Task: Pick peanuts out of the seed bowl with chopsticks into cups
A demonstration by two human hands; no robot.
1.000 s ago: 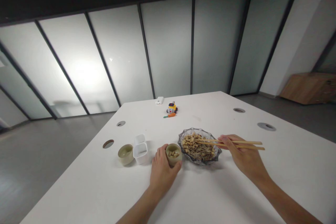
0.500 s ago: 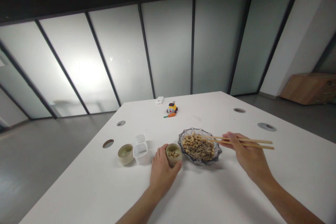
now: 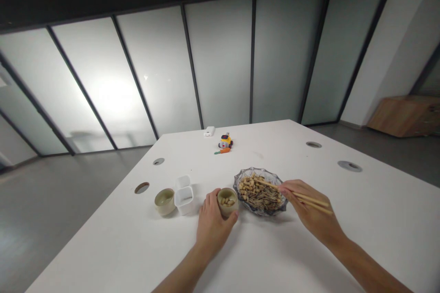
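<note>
My left hand [image 3: 216, 219] is wrapped round a small green-beige cup [image 3: 227, 211] standing on the table, with several peanuts [image 3: 227, 202] inside it. To its right sits a scalloped glass bowl [image 3: 263, 212], holding peanuts [image 3: 248, 187] on its left side and striped sunflower seeds [image 3: 266, 198] on its right. My right hand [image 3: 308, 205] grips a pair of wooden chopsticks [image 3: 311, 199] at the bowl's right edge. Their tips reach down among the peanuts; whether a nut is pinched between them I cannot tell.
Left of my left hand stand a second green-beige cup [image 3: 164, 202] and a white two-part plastic container [image 3: 184, 200]. Farther back on the white table [image 3: 275, 247] lie a toy carrot [image 3: 222, 151], a yellow toy car [image 3: 226, 141] and a white box-like device [image 3: 209, 131].
My right hand has moved left and slightly closer, and the chopsticks now slope more steeply into the peanuts. My left hand and the cup have stayed in place.
</note>
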